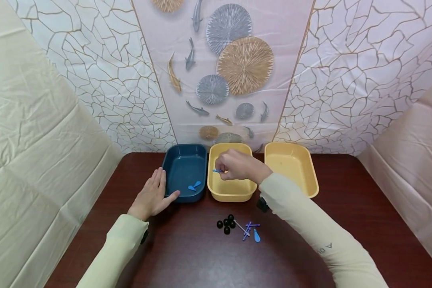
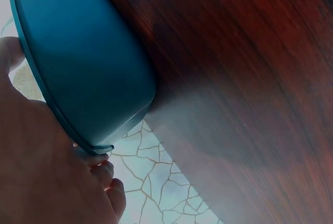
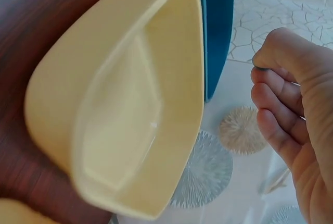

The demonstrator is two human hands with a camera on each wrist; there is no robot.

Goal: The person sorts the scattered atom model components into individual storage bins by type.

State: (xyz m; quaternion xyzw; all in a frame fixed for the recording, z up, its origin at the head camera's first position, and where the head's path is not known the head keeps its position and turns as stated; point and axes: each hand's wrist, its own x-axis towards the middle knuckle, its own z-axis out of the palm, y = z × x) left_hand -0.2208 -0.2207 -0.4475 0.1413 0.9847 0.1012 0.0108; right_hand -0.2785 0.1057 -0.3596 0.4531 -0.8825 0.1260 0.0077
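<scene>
Above the yellow tub, my right hand pinches a blue piece; my left hand rests, fingers extended, on the blue tub. The piece looks light, stiff and smooth, so a fingertip pinch near its middle should suit.

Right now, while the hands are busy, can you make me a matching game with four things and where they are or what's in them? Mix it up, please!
Things:
1. left hand
2. right hand
3. black balls
4. blue bin

Clues:
A. has small blue pieces lying inside
B. above the middle yellow bin, pinching a blue item
C. on the table, near the purple sticks
D. against the blue bin's rim

Right pairs: 1-D, 2-B, 3-C, 4-A.
</scene>
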